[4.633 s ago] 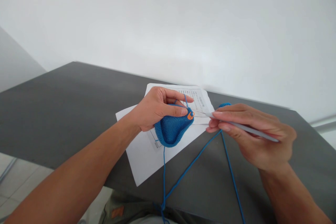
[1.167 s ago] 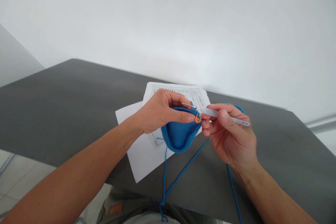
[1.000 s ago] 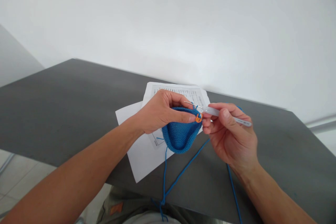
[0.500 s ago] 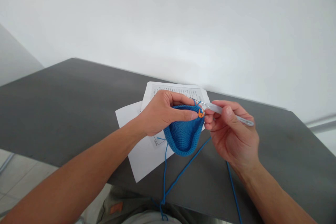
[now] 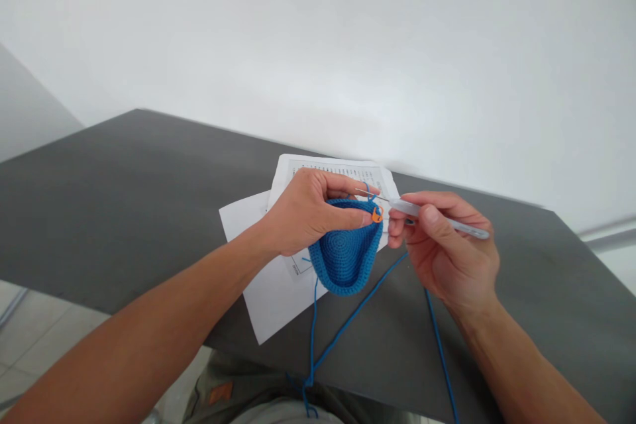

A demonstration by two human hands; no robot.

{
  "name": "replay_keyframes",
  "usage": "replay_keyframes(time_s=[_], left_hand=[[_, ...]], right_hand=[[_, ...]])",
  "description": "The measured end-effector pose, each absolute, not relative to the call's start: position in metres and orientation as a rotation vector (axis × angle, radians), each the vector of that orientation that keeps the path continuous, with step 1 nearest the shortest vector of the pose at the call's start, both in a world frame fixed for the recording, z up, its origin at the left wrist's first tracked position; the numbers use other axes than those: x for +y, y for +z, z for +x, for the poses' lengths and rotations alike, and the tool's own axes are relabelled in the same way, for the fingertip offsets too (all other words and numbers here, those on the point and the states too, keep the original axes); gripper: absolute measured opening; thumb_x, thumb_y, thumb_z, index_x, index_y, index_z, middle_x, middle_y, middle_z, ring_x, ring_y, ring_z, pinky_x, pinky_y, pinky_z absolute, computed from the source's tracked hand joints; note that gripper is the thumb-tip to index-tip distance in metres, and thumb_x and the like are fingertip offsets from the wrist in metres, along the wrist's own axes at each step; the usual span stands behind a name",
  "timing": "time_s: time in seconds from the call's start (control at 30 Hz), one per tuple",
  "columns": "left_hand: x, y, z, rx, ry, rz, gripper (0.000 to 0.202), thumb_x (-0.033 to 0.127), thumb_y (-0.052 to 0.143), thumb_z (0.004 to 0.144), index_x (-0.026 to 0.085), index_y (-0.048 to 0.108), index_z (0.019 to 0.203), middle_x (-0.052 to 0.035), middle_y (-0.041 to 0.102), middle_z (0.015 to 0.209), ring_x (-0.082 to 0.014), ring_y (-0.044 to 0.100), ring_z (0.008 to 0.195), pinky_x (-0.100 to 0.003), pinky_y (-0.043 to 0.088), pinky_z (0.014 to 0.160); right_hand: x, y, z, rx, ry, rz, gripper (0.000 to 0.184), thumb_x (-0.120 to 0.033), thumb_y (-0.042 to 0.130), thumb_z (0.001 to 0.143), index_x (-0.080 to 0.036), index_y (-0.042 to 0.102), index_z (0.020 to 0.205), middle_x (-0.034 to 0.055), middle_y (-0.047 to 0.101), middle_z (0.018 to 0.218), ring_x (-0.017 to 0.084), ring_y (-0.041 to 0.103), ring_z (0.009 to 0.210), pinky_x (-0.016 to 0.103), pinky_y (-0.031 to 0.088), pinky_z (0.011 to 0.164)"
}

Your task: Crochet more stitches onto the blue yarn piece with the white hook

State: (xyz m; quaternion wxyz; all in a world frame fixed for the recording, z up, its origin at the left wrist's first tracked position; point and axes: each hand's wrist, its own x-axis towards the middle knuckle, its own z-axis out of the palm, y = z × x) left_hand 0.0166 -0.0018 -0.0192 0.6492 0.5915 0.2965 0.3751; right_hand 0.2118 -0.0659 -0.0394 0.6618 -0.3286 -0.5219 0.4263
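Note:
My left hand (image 5: pixel 305 215) pinches the rim of a blue crocheted cup-shaped piece (image 5: pixel 345 258), thumb on its near side, fingers curled over the top. An orange stitch marker (image 5: pixel 377 214) hangs on the rim by my thumb tip. My right hand (image 5: pixel 447 252) is closed round a pale grey crochet hook (image 5: pixel 437 218), whose thin metal tip reaches the rim beside the marker with a loop of blue yarn on it. Blue yarn strands (image 5: pixel 355 315) run from the piece down across the table to my lap.
White printed paper sheets (image 5: pixel 271 298) lie under my hands on a dark grey table (image 5: pixel 124 199), one corner overhanging the near edge. A white wall stands behind the table. Tiled floor shows at the lower left.
My right hand has come in close to the piece from further right, and in the last half second drew the hook slightly right. The piece hangs more rounded under my left hand.

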Motion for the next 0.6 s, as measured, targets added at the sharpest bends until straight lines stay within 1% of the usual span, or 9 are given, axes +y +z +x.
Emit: replay_keyframes(time_s=[0.1, 0.2, 0.3, 0.43, 0.6], left_hand=[[-0.002, -0.018, 0.017, 0.711, 0.839, 1.363, 0.039, 0.015, 0.086, 0.068, 0.012, 0.083, 0.108, -0.0078, 0.084, 0.092, -0.0225, 0.079, 0.086, -0.026, 0.061, 0.073], [-0.001, -0.018, 0.017, 0.731, 0.846, 1.405, 0.040, 0.015, 0.085, 0.067, 0.012, 0.083, 0.107, -0.0082, 0.084, 0.095, -0.0223, 0.079, 0.086, -0.026, 0.060, 0.070], [-0.001, -0.018, 0.017, 0.761, 0.850, 1.443, 0.041, 0.015, 0.084, 0.067, 0.012, 0.083, 0.109, -0.0084, 0.084, 0.092, -0.0226, 0.078, 0.083, -0.026, 0.060, 0.067], [-0.001, -0.018, 0.017, 0.781, 0.854, 1.456, 0.043, 0.015, 0.084, 0.067, 0.011, 0.083, 0.111, -0.0093, 0.084, 0.093, -0.0241, 0.079, 0.085, -0.027, 0.060, 0.068], [0.000, -0.019, 0.017, 0.785, 0.849, 1.477, 0.044, 0.018, 0.083, 0.069, 0.013, 0.083, 0.113, -0.0089, 0.084, 0.091, -0.0247, 0.079, 0.084, -0.029, 0.060, 0.068]], right_hand=[[-0.067, -0.037, 0.217, -1.241, 0.941, -0.761, 0.014, -0.030, 0.082, 0.088, -0.022, 0.082, 0.099, 0.0041, 0.080, 0.079, 0.017, 0.075, 0.062, 0.030, 0.066, 0.053], [-0.068, -0.033, 0.220, -1.288, 0.901, -0.774, 0.012, -0.027, 0.082, 0.088, -0.020, 0.083, 0.098, 0.0053, 0.079, 0.079, 0.018, 0.074, 0.060, 0.031, 0.065, 0.050], [-0.068, -0.030, 0.222, -1.330, 0.843, -0.783, 0.011, -0.025, 0.082, 0.087, -0.019, 0.084, 0.097, 0.0057, 0.078, 0.079, 0.019, 0.074, 0.059, 0.032, 0.065, 0.049], [-0.069, -0.030, 0.226, -1.379, 0.792, -0.779, 0.011, -0.021, 0.080, 0.089, -0.021, 0.084, 0.099, 0.0053, 0.077, 0.079, 0.019, 0.074, 0.059, 0.032, 0.065, 0.049], [-0.071, -0.033, 0.234, -1.451, 0.761, -0.799, 0.016, -0.016, 0.075, 0.093, -0.022, 0.083, 0.105, 0.0051, 0.078, 0.083, 0.019, 0.075, 0.063, 0.033, 0.064, 0.052]])
